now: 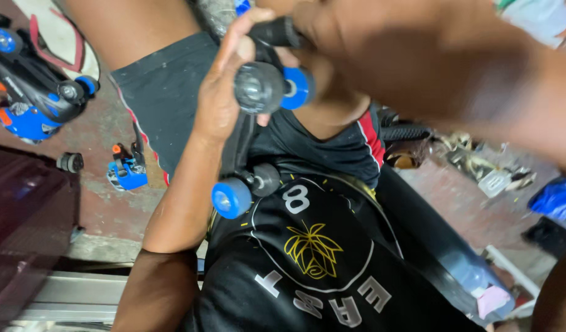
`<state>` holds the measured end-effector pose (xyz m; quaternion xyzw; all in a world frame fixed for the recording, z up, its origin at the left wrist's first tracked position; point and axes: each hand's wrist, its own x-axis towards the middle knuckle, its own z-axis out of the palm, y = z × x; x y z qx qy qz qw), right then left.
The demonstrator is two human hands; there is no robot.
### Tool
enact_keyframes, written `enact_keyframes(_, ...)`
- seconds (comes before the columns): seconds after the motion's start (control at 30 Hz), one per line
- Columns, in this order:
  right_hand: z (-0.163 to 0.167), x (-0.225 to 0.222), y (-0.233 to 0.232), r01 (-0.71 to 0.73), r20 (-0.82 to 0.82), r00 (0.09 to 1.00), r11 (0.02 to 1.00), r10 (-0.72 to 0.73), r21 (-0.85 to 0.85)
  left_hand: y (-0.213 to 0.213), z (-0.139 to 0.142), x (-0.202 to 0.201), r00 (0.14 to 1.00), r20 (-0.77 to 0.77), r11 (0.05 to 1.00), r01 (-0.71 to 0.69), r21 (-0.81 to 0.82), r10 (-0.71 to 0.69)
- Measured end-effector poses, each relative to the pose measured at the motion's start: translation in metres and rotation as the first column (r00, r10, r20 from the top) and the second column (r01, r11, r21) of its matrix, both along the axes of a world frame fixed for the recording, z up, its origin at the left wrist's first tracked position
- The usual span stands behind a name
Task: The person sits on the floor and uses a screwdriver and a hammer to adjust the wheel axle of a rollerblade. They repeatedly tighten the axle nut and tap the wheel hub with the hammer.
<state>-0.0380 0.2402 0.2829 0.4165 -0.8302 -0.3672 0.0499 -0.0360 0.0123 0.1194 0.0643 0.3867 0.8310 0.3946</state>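
Head view is showing the left hand (224,92) gripping a roller skate (252,123); above it, the blurred right hand (381,43) is hiding its grip, impossible to tell

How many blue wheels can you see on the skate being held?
2: one upper blue wheel beside the left hand, one lower blue wheel near the forearm. Others may be hidden.

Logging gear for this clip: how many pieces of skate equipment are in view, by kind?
Roller skates: 2 (held skate in the left hand, floor skate)
Loose black wheel on the floor: 1
Blue-and-black part on the floor: 1
Total: 4
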Motion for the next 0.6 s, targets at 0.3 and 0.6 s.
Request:
enact_keyframes(0.3, -0.007, -0.009, -0.016, 0.762, 0.682, 0.543, 0.629, -0.490, -0.155, 0.003, 0.009, 0.004, 1.000, 0.022, 1.000, -0.017, 0.000, 0.017)
enact_keyframes(0.6, 0.024, -0.016, -0.024, 0.679, 0.737, 0.445, 0.728, -0.508, 0.092, -0.010, -0.015, -0.007, 0.993, -0.060, 0.986, 0.107, 0.131, -0.100)
